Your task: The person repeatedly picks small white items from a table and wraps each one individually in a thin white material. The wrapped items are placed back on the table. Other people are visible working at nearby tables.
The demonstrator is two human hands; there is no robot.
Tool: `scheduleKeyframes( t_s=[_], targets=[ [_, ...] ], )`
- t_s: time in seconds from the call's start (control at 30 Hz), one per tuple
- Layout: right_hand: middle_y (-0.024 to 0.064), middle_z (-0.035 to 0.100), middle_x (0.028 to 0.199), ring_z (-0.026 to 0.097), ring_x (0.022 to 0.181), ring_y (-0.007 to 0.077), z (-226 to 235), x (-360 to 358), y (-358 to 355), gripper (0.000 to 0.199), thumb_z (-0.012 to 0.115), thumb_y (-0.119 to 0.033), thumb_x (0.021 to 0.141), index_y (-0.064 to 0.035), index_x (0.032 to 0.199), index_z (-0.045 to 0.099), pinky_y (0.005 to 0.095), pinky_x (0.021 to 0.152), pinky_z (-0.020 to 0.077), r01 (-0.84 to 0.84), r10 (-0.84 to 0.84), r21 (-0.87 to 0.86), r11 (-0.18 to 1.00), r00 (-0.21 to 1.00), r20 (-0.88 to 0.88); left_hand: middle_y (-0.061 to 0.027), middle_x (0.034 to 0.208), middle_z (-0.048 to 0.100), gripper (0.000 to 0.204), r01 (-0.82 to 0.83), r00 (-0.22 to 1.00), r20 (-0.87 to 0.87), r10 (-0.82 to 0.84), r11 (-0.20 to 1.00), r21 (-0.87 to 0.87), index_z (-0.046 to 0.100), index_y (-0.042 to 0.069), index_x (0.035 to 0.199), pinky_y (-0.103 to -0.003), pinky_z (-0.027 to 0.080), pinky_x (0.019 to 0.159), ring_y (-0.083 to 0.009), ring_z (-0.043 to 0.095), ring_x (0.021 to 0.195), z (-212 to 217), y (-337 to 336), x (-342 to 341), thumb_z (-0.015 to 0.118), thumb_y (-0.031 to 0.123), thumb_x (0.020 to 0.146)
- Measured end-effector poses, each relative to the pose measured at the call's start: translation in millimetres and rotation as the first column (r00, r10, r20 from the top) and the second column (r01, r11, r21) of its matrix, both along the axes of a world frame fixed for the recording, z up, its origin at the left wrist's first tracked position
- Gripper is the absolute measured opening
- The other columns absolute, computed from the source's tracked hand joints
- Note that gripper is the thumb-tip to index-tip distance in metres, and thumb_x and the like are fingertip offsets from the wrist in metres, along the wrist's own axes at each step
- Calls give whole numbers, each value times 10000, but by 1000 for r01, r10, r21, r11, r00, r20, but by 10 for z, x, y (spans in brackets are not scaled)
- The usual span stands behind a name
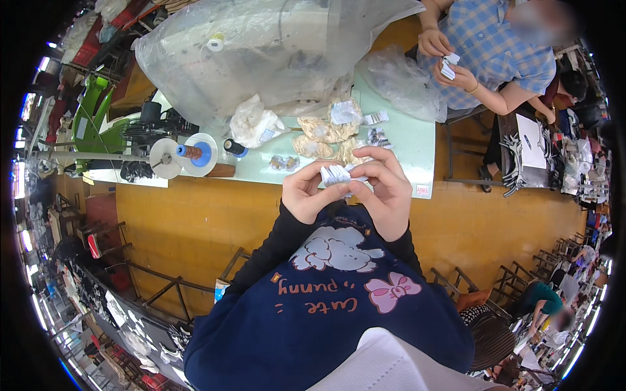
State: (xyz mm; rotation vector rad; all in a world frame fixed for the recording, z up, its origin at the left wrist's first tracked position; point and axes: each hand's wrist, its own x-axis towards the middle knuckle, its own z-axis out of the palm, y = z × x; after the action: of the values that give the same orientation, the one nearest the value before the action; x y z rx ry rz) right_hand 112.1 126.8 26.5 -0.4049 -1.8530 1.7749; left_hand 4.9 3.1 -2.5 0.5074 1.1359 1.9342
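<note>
A small stack of white fabric labels [335, 174] is held in front of my chest, between both hands. My left hand [303, 193] wraps round its left side, thumb along the lower edge. On the other side my right hand [385, 192] pinches the stack with thumb and fingers. Just beyond my hands, on the pale green table [254, 173], lie several beige bundles [319, 130] with clear wrapping. A small clear bag of little pieces [285, 163] rests left of them. What the labels carry is too small to tell.
A large clear plastic sheet [248, 52] covers the table's far part. At left stand a white thread spool [199, 155], a black thread cone [235, 148] and a green machine frame [91, 124]. A co-worker in a checked shirt [482, 45] sits at far right, holding white labels [448, 67].
</note>
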Motion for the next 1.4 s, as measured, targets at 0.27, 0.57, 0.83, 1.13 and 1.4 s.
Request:
scheduleKeyframes(
  t_s=[0.27, 0.57, 0.83, 1.13, 1.4],
  targets=[
    [137, 552, 1158, 604, 921, 161, -47, -57, 19, 121, 689, 29, 809, 48, 926, 668, 262, 751, 490, 41, -45, -62, 997, 997, -61, -145, 1078, 615, 340, -26, 998, -55, 30, 998, 62, 564, -103, 1132, -292, 549, 808, -165, 629, 936, -61, 49, -33, 653, -84, 804],
    [141, 555, 1150, 598, 926, 162, -2, -56, 23, 94, 685, 33, 809, 47, 899, 663, 265, 747, 492, 40, -41, -73, 997, 999, -12, -115, 1061, 604, 380, -22, 999, 37, 17, 993, 119, 524, -86, 1149, -285, 535, 826, -155, 594, 992, -84, 51, -35, 685, -85, 805],
    [129, 510, 1189, 544, 1005, 158, 6, -74, 18, 93, 632, 62, 828, 53, 920, 631, 275, 822, 459, 39, -40, 27, 999, 999, 2, -151, 1114, 605, 409, -27, 997, 77, 20, 996, 83, 530, -89, 1161, -304, 544, 841, -185, 624, 979, -139, 42, -22, 669, -122, 778],
    [133, 514, 1192, 565, 962, 148, -21, -31, 39, 110, 666, 30, 825, 62, 926, 636, 260, 806, 457, -3, 0, 68, 998, 999, 34, -118, 1024, 611, 366, -32, 996, 91, 23, 994, 104, 527, -86, 1145, -279, 564, 770, -159, 625, 919, -99, 48, -14, 665, -110, 807],
    [116, 562, 1155, 621, 919, 164, -10, -96, -3, 116, 681, 19, 802, 22, 918, 679, 267, 767, 479, 62, -66, -95, 994, 997, -45, -152, 1103, 616, 386, -24, 993, 122, 12, 995, 99, 541, -88, 1155, -310, 532, 848, -186, 627, 976, -123, 25, -16, 664, -110, 790]
  ],
)
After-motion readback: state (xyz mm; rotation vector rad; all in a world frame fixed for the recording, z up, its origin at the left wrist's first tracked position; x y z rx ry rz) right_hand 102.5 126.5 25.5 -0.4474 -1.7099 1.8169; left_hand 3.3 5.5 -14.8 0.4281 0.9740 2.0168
